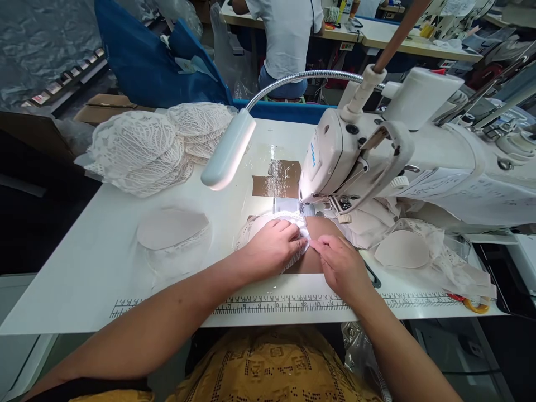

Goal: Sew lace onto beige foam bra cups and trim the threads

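Under the head of a white sewing machine point(330, 151) lies a white lace bra cup point(251, 226), its edge close to the needle area. My left hand point(274, 245) is pressed on the cup with its fingers curled over the fabric. At the cup's right edge, my right hand point(341, 265) pinches the white edge between thumb and forefinger. Both hands rest near brown tape point(316, 259) stuck on the table. A pale bra cup with sheer lace point(176, 229) lies apart to the left.
Stacked lace pieces point(138, 148) sit at the back left. A lamp point(230, 148) on a bendy neck hangs over the table point(104, 240). More cups and lace point(404, 248) lie at right, beside scissors point(475, 304). A printed ruler point(268, 304) runs along the front edge. Another person point(288, 39) sits behind.
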A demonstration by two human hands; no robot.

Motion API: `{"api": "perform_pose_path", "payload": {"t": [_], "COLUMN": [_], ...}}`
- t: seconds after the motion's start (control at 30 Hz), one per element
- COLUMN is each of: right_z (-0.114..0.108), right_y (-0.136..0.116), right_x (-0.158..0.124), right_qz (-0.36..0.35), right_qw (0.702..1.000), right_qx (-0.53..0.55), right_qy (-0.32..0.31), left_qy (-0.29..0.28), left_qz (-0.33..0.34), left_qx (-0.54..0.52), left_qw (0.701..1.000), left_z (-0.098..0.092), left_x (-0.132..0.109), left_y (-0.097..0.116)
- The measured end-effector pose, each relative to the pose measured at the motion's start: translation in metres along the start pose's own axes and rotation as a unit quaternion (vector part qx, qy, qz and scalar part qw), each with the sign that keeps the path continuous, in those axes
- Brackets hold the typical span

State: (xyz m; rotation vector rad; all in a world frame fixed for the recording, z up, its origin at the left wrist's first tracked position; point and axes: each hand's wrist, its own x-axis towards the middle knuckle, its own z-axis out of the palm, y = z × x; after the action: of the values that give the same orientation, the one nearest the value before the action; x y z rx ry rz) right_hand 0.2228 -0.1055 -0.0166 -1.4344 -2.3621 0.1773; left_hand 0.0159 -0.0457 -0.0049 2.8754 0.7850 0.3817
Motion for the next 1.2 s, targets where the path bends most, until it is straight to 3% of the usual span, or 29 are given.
{"api": "perform_pose_path", "payload": {"t": [0.27,0.6,0.77,0.97,1.2], "right_z": [0.008,0.010,0.009,0.002,-0.006], "right_y": [-0.005,-0.007,-0.007,-0.005,0.000], "right_x": [0.003,0.003,0.004,0.013,0.040], "right_qz": [-0.020,-0.031,-0.035,-0.028,-0.006], "right_qw": [0.998,0.996,0.996,0.997,0.996], "right_qx": [-0.063,-0.068,-0.077,-0.068,-0.049], "right_qy": [0.013,0.046,0.039,-0.009,-0.070], "left_qy": [0.027,0.004,0.008,-0.013,-0.059], "left_qz": [-0.026,0.001,0.000,-0.005,0.016], "left_qx": [-0.050,0.059,0.065,0.046,0.040], "left_qw": [0.998,0.998,0.998,0.999,0.997], "left_z": [-0.005,0.006,0.004,0.000,-0.005], "left_x": [0.000,0.002,0.002,0.005,0.018], "left_y": [-0.007,-0.014,-0.014,-0.022,-0.048]}}
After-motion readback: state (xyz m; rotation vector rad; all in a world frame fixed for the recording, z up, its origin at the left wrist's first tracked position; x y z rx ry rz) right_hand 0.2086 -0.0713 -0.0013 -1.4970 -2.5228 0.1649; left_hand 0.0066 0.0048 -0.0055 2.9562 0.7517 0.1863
